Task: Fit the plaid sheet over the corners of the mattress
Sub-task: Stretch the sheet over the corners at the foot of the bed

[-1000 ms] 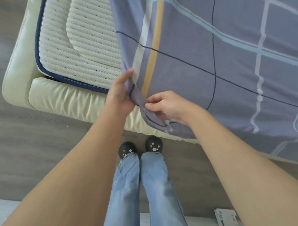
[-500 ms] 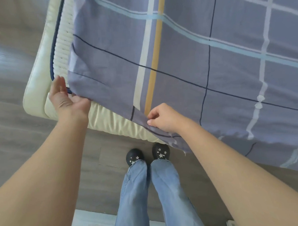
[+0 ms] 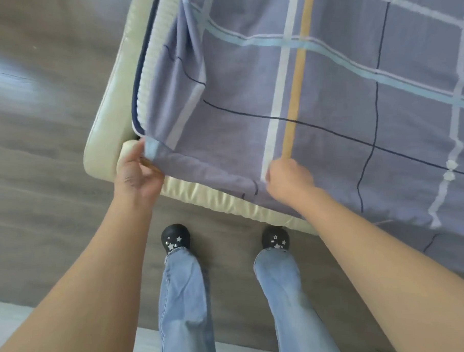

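Note:
The grey-blue plaid sheet (image 3: 328, 97) with pale, light-blue and mustard stripes covers most of the mattress. A strip of the white ribbed mattress (image 3: 151, 59) with navy piping shows along its left side. My left hand (image 3: 136, 174) pinches the sheet's corner right at the near-left corner of the mattress. My right hand (image 3: 288, 177) grips the sheet's front hem by the mustard stripe, fingers curled into the cloth. A fold of sheet lies doubled back near the corner.
The cream padded bed frame (image 3: 104, 133) wraps the mattress corner and runs along the front edge. I stand on grey wood-look flooring (image 3: 40, 184), feet in black slippers (image 3: 175, 238) close to the frame. A pale rug edge lies behind my legs.
My left hand went from an open palm at the mattress corner to pinching the sheet corner there. The sheet now reaches the corner. The view shifted right and my feet stand wider apart.

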Tool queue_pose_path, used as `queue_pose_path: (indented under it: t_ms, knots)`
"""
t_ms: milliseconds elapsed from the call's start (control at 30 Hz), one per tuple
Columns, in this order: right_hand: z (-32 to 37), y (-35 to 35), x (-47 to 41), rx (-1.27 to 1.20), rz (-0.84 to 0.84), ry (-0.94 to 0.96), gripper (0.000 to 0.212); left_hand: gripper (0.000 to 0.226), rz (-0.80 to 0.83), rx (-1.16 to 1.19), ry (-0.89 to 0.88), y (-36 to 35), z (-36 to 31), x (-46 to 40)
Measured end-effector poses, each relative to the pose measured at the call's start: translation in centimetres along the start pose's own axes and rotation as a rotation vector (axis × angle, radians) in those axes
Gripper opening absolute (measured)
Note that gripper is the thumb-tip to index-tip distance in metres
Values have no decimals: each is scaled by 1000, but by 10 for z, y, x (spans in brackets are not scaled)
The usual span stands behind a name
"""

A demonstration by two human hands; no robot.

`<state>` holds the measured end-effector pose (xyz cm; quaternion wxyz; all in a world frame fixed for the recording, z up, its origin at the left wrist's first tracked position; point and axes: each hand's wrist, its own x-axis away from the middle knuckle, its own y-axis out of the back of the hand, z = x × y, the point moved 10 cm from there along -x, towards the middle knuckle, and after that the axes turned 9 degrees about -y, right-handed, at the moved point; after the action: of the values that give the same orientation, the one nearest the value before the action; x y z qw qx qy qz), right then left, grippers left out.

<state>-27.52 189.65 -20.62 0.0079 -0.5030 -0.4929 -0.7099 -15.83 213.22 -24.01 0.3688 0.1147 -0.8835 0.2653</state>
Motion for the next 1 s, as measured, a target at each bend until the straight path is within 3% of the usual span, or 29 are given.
queue_pose_path:
  t_ms: [100,167,233,300,333,433,500,567,700,900,1000]
  knots:
    - [55,29,6,-514,-191,-24,24,14,239,-630,12,7,0,-8]
    - [112,24,7,-697,-83,39,22,12,291,-908,-81,13,-17,-11]
    - [163,6,7,-721,54,61,27,17,365,-1089,-218,8,-38,-11]
    - [196,-11,6,-632,67,48,32,15,461,-1236,-295,3,-55,-11]
    - [202,-17,3,-586,26,20,24,14,504,-1266,-284,4,-60,-12]
    - [197,-28,2,-659,15,-84,15,13,504,-1103,-98,18,-71,-22]
    - [193,-34,6,-814,135,-71,16,14,389,-923,55,28,-66,-31]
    - [192,-36,13,-975,265,-46,19,26,343,-953,200,33,-50,-40]
    - [195,-35,20,-1069,460,26,21,47,462,-784,516,14,0,-26]
    - [187,-42,15,-1057,462,-1,20,21,403,-656,374,-2,-8,-38]
    - [176,-47,13,-1003,383,-45,22,23,425,-491,317,-9,-38,-41]
